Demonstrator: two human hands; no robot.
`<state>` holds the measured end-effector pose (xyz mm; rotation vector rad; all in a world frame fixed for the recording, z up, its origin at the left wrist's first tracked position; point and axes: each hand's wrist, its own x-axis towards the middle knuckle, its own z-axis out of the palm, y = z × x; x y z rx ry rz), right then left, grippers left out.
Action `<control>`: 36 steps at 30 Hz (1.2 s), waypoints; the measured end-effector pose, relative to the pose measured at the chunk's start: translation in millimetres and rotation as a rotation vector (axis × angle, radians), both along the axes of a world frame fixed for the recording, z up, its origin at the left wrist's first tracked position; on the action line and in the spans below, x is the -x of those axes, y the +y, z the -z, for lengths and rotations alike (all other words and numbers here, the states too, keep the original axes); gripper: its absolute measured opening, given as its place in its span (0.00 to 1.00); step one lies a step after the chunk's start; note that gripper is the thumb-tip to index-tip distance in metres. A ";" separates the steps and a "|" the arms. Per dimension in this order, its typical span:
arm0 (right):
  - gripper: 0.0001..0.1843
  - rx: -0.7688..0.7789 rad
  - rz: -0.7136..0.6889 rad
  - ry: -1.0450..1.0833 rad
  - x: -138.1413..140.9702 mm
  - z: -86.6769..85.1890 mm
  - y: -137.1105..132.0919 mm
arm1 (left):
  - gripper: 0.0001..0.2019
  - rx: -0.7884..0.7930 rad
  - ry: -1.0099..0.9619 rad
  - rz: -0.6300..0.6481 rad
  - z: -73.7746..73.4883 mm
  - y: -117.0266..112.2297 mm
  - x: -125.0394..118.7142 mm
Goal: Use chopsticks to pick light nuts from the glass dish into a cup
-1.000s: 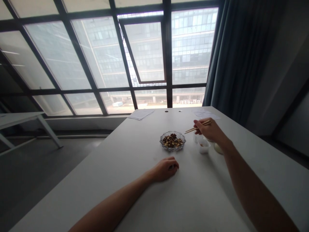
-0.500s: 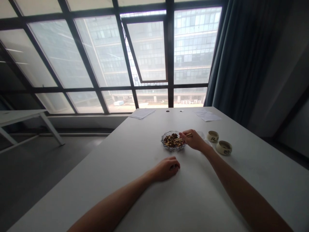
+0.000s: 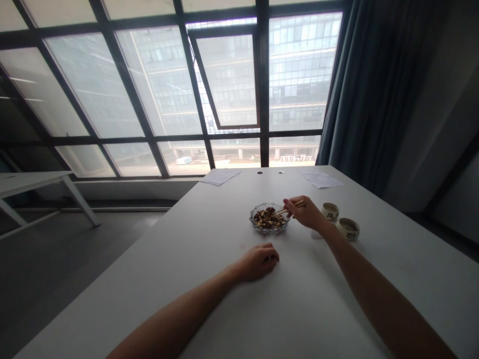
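A glass dish (image 3: 258, 229) filled with mixed nuts sits in the middle of the white table (image 3: 224, 319). My right hand (image 3: 307, 213) hovers just right of the dish, closed on a pair of wooden chopsticks (image 3: 288, 208) whose tips point left into the nuts. Nearer to me, my left hand (image 3: 258, 262) rests on the tabletop with its fingers curled in a loose fist, holding nothing that I can see.
Two small ceramic cups (image 3: 330, 211) (image 3: 348, 229) stand right of my right hand, and a small white cup peeks out under my wrist. Papers (image 3: 220, 176) (image 3: 321, 180) lie at the table's far edge. Large windows and a dark curtain (image 3: 366, 94) stand behind.
My right hand moved left from the small cups to the dish, dipped the chopstick tips into the nuts, then lifted slightly. My left hand stayed still.
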<state>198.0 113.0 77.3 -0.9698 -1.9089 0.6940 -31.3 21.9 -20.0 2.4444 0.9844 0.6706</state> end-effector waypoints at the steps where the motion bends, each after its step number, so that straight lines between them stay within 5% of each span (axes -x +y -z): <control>1: 0.27 -0.005 0.008 0.005 -3.7 -6.1 -2.0 | 0.09 0.002 0.002 -0.001 -0.3 -0.3 0.0; 10: 0.28 0.028 0.117 -0.013 -63.1 -64.9 -37.1 | 0.09 0.006 0.008 -0.012 1.0 -0.9 0.7; 17: 0.26 0.073 0.210 -0.145 -102.9 -64.9 -36.4 | 0.08 0.005 0.017 -0.017 3.9 1.3 0.4; 22: 0.27 0.074 0.231 -0.245 -104.1 -61.8 -30.5 | 0.08 -0.002 0.018 -0.012 2.6 1.6 -2.8; 29: 0.28 0.037 0.253 -0.118 -91.3 -66.7 -37.1 | 0.08 0.003 0.008 -0.008 2.5 -2.6 3.4; 36: 0.29 0.048 0.133 -0.136 -64.5 -69.2 -42.5 | 0.08 -0.007 -0.013 -0.004 5.7 -0.2 -1.0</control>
